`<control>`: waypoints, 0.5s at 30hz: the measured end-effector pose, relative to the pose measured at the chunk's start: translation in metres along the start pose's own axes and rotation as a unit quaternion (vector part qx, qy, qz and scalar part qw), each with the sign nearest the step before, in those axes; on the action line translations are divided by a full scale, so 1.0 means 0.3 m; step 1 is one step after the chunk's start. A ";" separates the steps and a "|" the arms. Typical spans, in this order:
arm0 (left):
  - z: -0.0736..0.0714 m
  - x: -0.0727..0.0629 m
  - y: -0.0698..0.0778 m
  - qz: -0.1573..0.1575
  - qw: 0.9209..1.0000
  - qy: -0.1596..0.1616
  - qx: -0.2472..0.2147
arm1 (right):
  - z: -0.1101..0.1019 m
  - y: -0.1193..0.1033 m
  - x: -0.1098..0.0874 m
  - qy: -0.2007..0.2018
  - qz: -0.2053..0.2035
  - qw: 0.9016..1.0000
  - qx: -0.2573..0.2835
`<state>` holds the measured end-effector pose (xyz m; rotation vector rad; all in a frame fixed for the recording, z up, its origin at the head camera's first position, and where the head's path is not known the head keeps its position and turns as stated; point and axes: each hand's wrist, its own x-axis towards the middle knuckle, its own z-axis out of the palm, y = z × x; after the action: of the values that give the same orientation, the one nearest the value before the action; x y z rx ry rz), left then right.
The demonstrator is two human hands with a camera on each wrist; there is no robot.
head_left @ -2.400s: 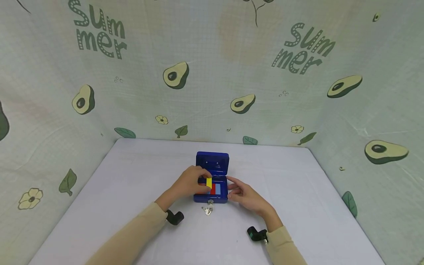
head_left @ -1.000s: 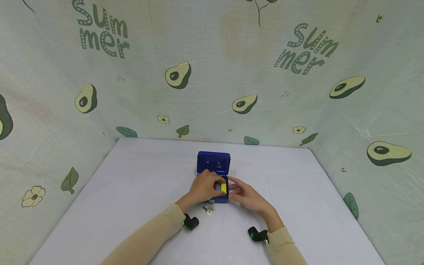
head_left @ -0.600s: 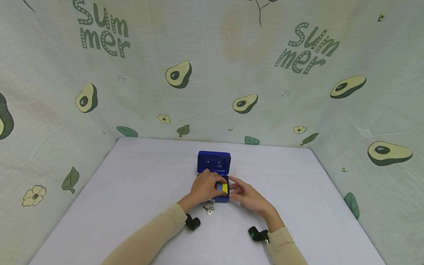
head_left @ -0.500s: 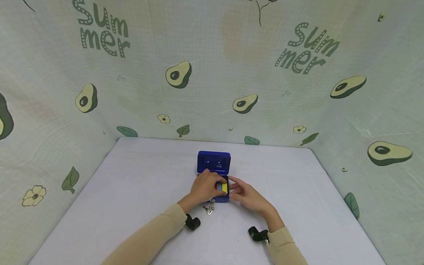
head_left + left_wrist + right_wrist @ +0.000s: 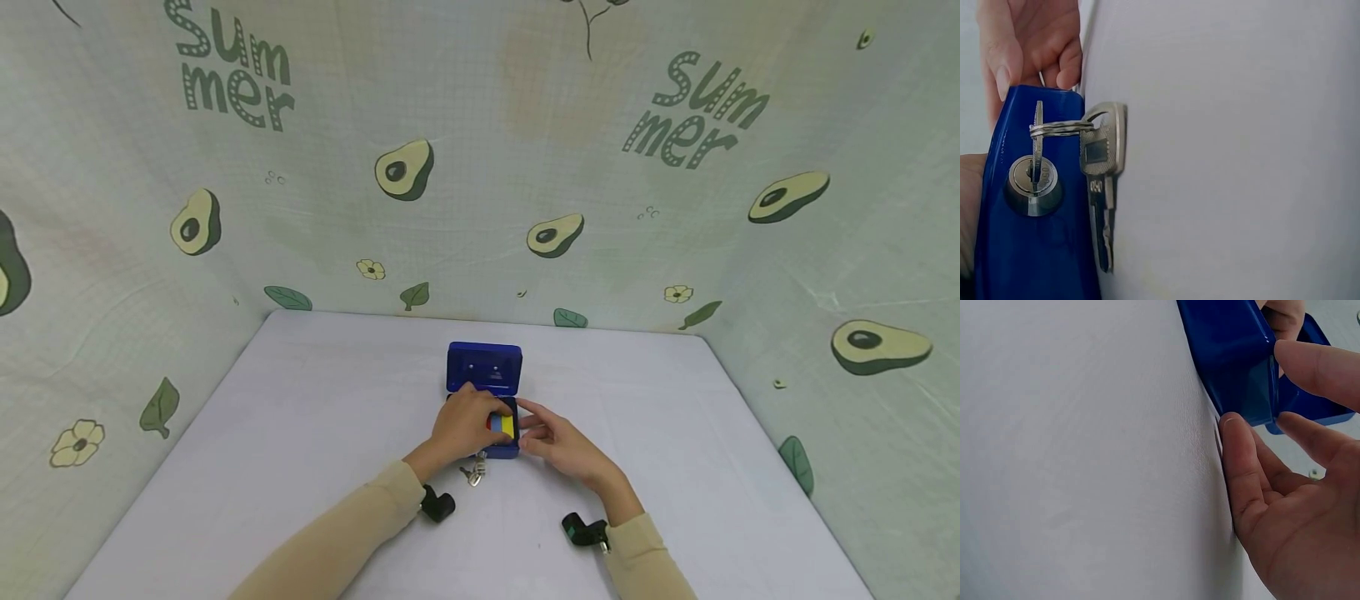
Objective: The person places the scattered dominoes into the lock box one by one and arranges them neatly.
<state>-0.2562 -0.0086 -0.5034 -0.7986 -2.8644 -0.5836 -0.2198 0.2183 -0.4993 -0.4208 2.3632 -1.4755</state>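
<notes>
A blue cash box (image 5: 503,452) stands on the white table with its lid (image 5: 484,367) raised at the back. My left hand (image 5: 467,419) reaches into it, thumb at the near end and index finger at the far end of a yellow block (image 5: 507,426), which it pinches. Light blue and red blocks lie beside the yellow one, partly under the palm. At the box's right wall, my right hand (image 5: 552,440) touches the corners with relaxed, spread fingers; the right wrist view shows its fingertips (image 5: 1235,425) against the box side (image 5: 1229,356).
A key sits in the front lock (image 5: 1035,184), and more keys (image 5: 1102,153) hang from its ring. Black wrist cameras (image 5: 438,504) stick out beside the sleeves. A printed cloth wall (image 5: 480,250) stands behind the table.
My left hand has carried the yellow block rightward from the left-middle of the box to its right side, and it has hardly moved over the last second. My right hand stays at the box's side.
</notes>
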 end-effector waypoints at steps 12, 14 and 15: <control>-0.015 -0.004 0.016 -0.012 1.000 -0.006 0.008 | -0.002 -0.006 -0.005 -0.004 0.003 1.000 0.013; -0.015 -0.003 0.016 -0.013 1.000 -0.007 0.008 | -0.002 -0.007 -0.005 -0.004 0.003 1.000 0.013; -0.016 -0.004 0.016 -0.014 1.000 -0.008 0.008 | -0.002 -0.007 -0.005 -0.004 0.003 1.000 0.013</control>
<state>-0.2528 -0.0071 -0.4976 -0.7662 -2.8946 -0.5587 -0.2186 0.2186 -0.4970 -0.4130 2.3331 -1.4981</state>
